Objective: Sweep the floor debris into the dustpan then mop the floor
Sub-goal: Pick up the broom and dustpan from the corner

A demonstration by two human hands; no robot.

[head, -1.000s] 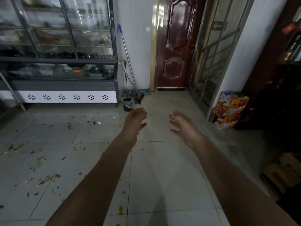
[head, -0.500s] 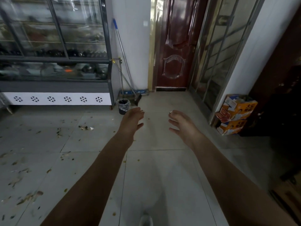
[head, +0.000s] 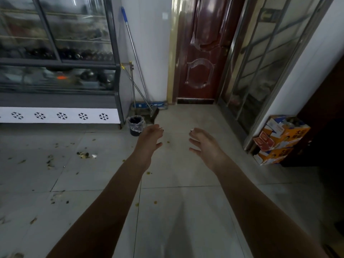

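Grey tiled floor [head: 186, 211], glass display cabinet [head: 55, 53] left, white wall [head: 150, 53], dark red door [head: 201, 53], stacked orange cartons [head: 277, 142] right.

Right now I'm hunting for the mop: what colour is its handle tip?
The handle tip is blue, best in head view.

Mop [head: 134, 53] and bin [head: 135, 125] now nearer

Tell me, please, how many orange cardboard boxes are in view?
2, stacked against the right wall: the upper box sits on the lower box. More may be hidden behind them.
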